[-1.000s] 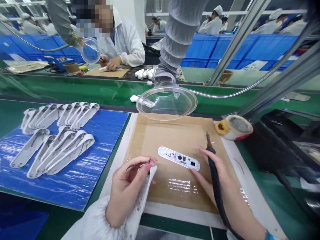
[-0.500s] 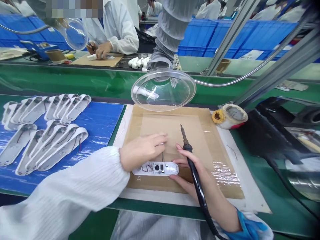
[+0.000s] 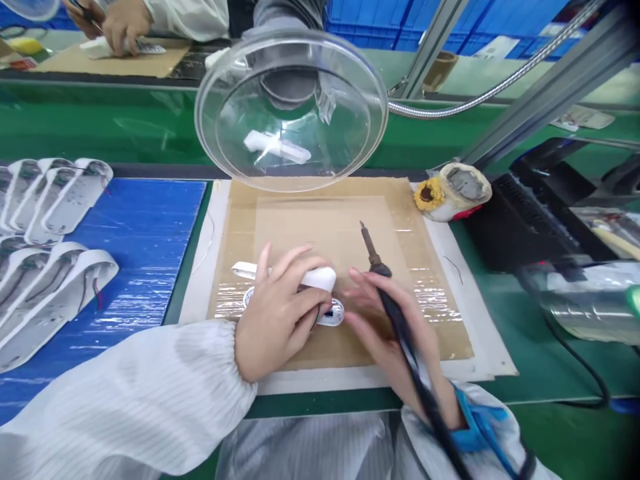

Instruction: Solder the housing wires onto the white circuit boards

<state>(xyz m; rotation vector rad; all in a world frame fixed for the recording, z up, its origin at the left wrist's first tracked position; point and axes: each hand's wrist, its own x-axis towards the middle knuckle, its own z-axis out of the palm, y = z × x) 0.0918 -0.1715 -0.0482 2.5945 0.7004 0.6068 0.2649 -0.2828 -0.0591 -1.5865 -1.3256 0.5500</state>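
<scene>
My left hand [image 3: 283, 310] reaches over a long white plastic shell [image 3: 320, 279] and grips it, with its fingers spread across the middle. Partly under that hand lies a white piece with a circuit board [image 3: 333, 313]; only its ends show. Thin dark wire runs near my left thumb. In my right hand [image 3: 400, 327] rests a black soldering iron [image 3: 393, 303], its bare metal tip pointing up and away. The right thumb and fingertips are apart, close to the board's right end. Brown cardboard [image 3: 400, 233] is beneath the work.
On the blue mat [image 3: 165, 240] at left lie several white shells [image 3: 75, 200] with wires. A clear fume hood [image 3: 293, 113] hangs above the cardboard's far edge. A soldering stand with yellow sponge [image 3: 429, 195] is at right, near a black box [image 3: 530, 207]. Across the bench a co-worker's hands [image 3: 123, 27] work.
My left hand has come down over the board and now has a white shell under its fingers. My right hand still has the soldering iron. The view has tilted down and shifted right.
</scene>
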